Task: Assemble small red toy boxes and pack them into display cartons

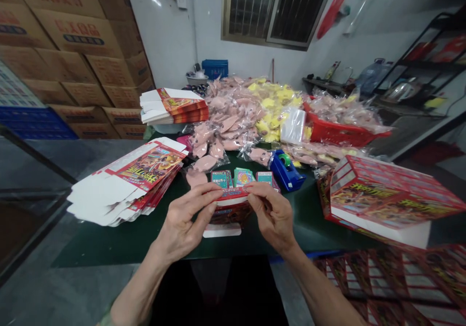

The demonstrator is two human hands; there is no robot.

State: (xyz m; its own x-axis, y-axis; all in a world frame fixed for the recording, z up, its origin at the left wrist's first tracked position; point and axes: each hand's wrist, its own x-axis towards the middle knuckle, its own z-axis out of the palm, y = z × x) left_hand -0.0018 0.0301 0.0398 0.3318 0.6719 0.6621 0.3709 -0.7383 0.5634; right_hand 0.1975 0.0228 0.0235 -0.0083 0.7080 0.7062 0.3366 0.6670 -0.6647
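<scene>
My left hand [185, 216] and my right hand [271, 214] pinch the top edge of a red printed cardboard box [231, 209] from both sides, above the dark green table [109, 248]. A white flap [222, 231] hangs from the box's lower end. Just beyond my fingers lie several small teal and pink card packets [242, 176]. A blue tape dispenser [286, 171] stands beyond my right hand. A stack of flat printed box blanks [127, 182] lies left of my left hand, and folded red boxes [386, 199] lie to the right.
Plastic bags of pink items [222, 127] and yellow items [274, 107] are heaped at the table's back, beside a red basket [335, 130] and more blanks [174, 106]. Stacked cartons [73, 59] fill the left. Red boxes [393, 282] are stacked low at right.
</scene>
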